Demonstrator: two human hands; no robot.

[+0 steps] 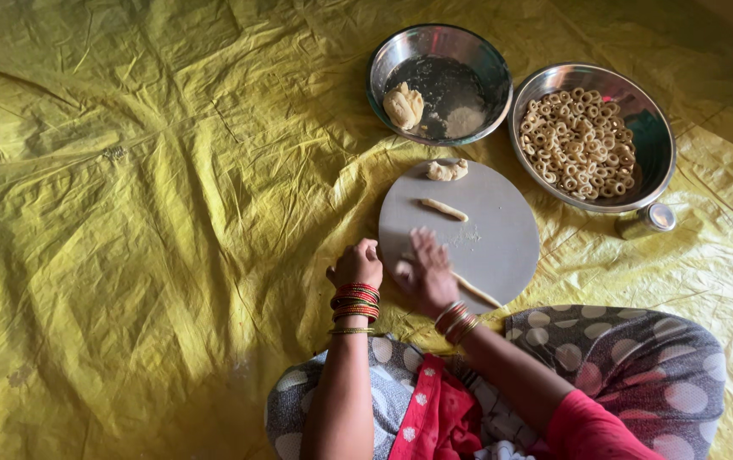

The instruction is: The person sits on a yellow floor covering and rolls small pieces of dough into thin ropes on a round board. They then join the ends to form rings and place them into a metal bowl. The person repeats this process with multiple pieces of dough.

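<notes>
Dough rope | half-hidden under flat right hand | left hand fisted, contents unseen

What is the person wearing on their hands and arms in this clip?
Both forearms are bare. The left hand has a thick stack of red bangles edged with gold at the wrist. The right hand has a thinner stack of gold and red ones. A red sleeve covers the right upper arm.

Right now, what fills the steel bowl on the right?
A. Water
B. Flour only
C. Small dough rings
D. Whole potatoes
C: the right-hand steel bowl holds a heap of small dough rings, while the other bowl holds a lump of dough and some flour.
</notes>
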